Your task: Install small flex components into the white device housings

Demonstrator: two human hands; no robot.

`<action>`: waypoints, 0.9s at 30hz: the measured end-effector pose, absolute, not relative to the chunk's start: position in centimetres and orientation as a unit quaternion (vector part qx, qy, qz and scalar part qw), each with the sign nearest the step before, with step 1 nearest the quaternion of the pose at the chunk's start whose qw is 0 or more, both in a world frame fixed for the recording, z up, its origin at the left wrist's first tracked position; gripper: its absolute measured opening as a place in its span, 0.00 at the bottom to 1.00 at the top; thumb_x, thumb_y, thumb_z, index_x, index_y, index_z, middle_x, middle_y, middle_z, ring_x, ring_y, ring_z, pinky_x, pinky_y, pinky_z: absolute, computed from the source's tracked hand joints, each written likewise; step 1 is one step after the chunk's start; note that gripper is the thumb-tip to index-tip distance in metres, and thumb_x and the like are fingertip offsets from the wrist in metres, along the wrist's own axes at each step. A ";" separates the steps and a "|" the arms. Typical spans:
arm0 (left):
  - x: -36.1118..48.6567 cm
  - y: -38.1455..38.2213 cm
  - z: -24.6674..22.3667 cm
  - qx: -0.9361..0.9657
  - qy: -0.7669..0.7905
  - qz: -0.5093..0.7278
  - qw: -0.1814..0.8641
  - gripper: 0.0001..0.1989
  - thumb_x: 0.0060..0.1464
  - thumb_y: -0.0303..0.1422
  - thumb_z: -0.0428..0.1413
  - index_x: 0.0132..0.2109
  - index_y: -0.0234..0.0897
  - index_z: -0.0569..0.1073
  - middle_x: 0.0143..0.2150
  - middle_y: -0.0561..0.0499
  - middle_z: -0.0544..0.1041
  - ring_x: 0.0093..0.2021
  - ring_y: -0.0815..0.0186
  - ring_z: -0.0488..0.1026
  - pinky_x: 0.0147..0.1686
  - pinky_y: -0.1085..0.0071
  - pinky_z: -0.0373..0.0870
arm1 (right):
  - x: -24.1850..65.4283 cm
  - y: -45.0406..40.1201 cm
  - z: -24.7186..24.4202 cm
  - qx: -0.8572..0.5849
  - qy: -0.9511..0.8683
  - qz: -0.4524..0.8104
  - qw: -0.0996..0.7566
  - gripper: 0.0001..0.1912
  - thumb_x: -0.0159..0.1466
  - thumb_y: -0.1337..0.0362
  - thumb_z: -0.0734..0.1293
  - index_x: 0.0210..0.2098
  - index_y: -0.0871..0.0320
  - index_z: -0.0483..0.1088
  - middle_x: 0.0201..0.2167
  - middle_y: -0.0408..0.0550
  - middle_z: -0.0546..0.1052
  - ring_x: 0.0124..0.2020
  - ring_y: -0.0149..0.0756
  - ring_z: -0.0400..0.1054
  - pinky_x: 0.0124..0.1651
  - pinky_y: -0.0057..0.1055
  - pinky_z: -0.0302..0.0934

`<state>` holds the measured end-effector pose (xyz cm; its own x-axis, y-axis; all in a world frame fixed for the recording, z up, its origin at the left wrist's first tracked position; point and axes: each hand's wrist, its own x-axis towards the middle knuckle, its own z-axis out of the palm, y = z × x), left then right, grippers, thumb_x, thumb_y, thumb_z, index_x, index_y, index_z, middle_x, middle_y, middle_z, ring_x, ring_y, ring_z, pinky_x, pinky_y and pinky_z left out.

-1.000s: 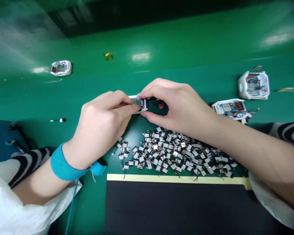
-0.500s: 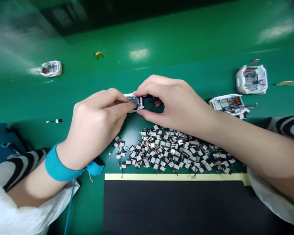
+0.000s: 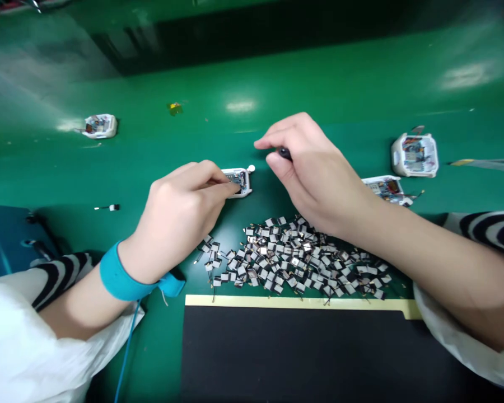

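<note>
My left hand (image 3: 189,204), with a blue band at the wrist, grips a small white housing (image 3: 246,187) with a circuit board inside, its fingertips on the board. A small round white piece (image 3: 251,168) sits at the housing's upper right corner. To the right, my right hand (image 3: 308,165) is raised off the housing, its fingers curled round a dark tool (image 3: 284,153) that shows only in part. Just below both hands lies a pile of small black and white parts with short wires (image 3: 294,260).
Open white housings lie at the left (image 3: 101,126) and right (image 3: 415,155), with another (image 3: 384,187) partly behind my right forearm. One loose wired part (image 3: 113,207) is at left. A black mat (image 3: 311,352) with a cream edge lies in front. Yellow tape (image 3: 175,108) marks the green surface.
My right hand has let go of the housing and moved right and up, with the dark tool in it. My left hand still grips the housing. The whole view has shifted slightly.
</note>
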<state>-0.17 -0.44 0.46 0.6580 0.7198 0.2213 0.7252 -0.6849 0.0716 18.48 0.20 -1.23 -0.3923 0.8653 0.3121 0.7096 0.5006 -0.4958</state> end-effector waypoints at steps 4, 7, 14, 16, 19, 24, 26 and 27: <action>-0.3 -0.2 0.3 -0.915 -0.382 -0.128 0.013 0.12 0.57 0.31 0.45 0.36 0.37 0.73 0.33 0.51 0.72 0.33 0.67 0.69 0.30 0.72 0.67 | 19.2 0.5 -0.8 -0.491 -0.839 0.068 0.223 0.12 0.62 0.65 0.57 0.43 0.59 0.66 0.39 0.53 0.65 0.43 0.42 0.61 0.43 0.39 0.60; -0.3 -0.2 0.2 -0.916 -0.383 -0.119 0.006 0.12 0.57 0.30 0.45 0.36 0.37 0.73 0.33 0.50 0.71 0.34 0.66 0.69 0.31 0.72 0.66 | 19.4 0.7 -0.8 -0.490 -0.848 0.067 0.191 0.12 0.60 0.66 0.61 0.43 0.60 0.67 0.33 0.51 0.68 0.34 0.38 0.65 0.36 0.35 0.63; -0.4 -0.2 0.1 -0.920 -0.371 -0.126 0.007 0.09 0.55 0.27 0.48 0.36 0.35 0.73 0.33 0.49 0.71 0.33 0.65 0.68 0.32 0.71 0.67 | 19.4 0.6 -0.4 -0.454 -0.820 0.165 0.305 0.05 0.59 0.70 0.62 0.34 0.61 0.69 0.31 0.45 0.73 0.28 0.29 0.68 0.33 0.27 0.64; -0.5 -0.2 0.1 -0.919 -0.373 -0.125 0.006 0.09 0.54 0.27 0.48 0.37 0.35 0.73 0.33 0.49 0.71 0.34 0.65 0.68 0.33 0.71 0.67 | 19.2 0.5 -0.1 -0.436 -0.822 0.189 0.315 0.06 0.60 0.71 0.61 0.35 0.61 0.69 0.32 0.46 0.73 0.30 0.28 0.68 0.34 0.26 0.64; -0.6 -0.3 0.1 -0.918 -0.379 -0.120 0.000 0.09 0.55 0.27 0.48 0.38 0.35 0.73 0.33 0.48 0.70 0.34 0.65 0.68 0.34 0.71 0.67 | 18.7 0.1 0.2 -0.422 -0.795 0.244 0.361 0.05 0.59 0.70 0.62 0.33 0.61 0.70 0.31 0.45 0.73 0.28 0.27 0.68 0.32 0.24 0.65; -0.6 -0.3 0.0 -0.920 -0.373 -0.122 0.003 0.10 0.55 0.26 0.47 0.37 0.35 0.73 0.33 0.49 0.70 0.34 0.67 0.67 0.35 0.72 0.67 | 17.7 -0.1 -0.6 -0.413 -0.772 0.262 0.405 0.04 0.59 0.68 0.63 0.30 0.59 0.70 0.29 0.44 0.74 0.27 0.27 0.69 0.30 0.24 0.66; -0.5 -0.2 0.0 -0.920 -0.371 -0.122 0.006 0.09 0.55 0.26 0.47 0.38 0.36 0.72 0.33 0.50 0.70 0.34 0.67 0.67 0.35 0.72 0.66 | 17.6 -0.1 -1.0 -0.410 -0.782 0.241 0.403 0.04 0.59 0.68 0.62 0.30 0.58 0.70 0.29 0.43 0.74 0.28 0.28 0.69 0.31 0.24 0.66; -0.5 -0.2 -0.1 -0.921 -0.371 -0.121 0.008 0.09 0.54 0.26 0.47 0.38 0.36 0.72 0.33 0.50 0.70 0.34 0.67 0.67 0.35 0.73 0.66 | 17.5 -0.1 -1.0 -0.407 -0.787 0.229 0.403 0.04 0.59 0.69 0.62 0.30 0.58 0.70 0.29 0.43 0.74 0.28 0.28 0.69 0.31 0.24 0.66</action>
<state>-0.53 -0.19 -0.08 0.6961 0.6808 0.2280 0.6844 -0.7252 0.0757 17.54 -0.06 -1.04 -0.3425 0.8257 0.4482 0.4565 0.5632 -0.6887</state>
